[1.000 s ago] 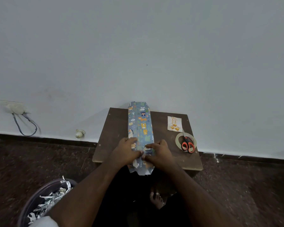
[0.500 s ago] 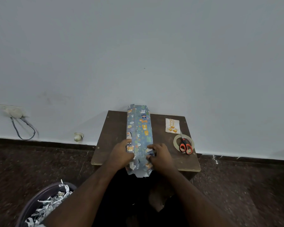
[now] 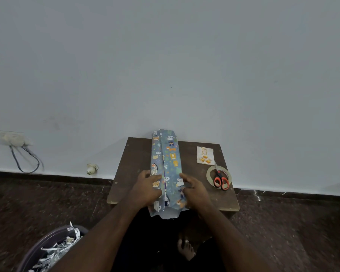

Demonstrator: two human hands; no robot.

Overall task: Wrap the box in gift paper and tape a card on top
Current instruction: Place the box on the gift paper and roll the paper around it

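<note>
**Q:** Where did the job stand at that point?

**Me:** The long box [image 3: 168, 165] was already rolled in the animal-print gift paper [image 3: 172, 154], lying lengthwise on the small brown table [image 3: 133, 160], running from six o'clock at my edge up to twelve o'clock at the wall. The seam ran along the top, a little left of centre.

**Q:** And your hands?

**Me:** Both were at the near end. My left hand [image 3: 146, 190] lay on the left side, fingers loosely bent and pressing the paper down. My right hand [image 3: 194, 190] sat on the right edge, fingers curled against the wrap. Whether that hand truly pinched a fold, I couldn't tell.

**Q:** What was left?

**Me:** Plenty, by my reckoning. The near end hung open over the table edge at six o'clock, white underside showing. The far end looked unfolded too. I saw no tape on the seam, though it could have been too small to spot.

**Q:** And the card?

**Me:** The card [image 3: 205, 155] lay untouched at two o'clock, with the tape roll [image 3: 210, 174] and the orange-handled scissors [image 3: 221, 180] just below it at three o'clock.
</note>
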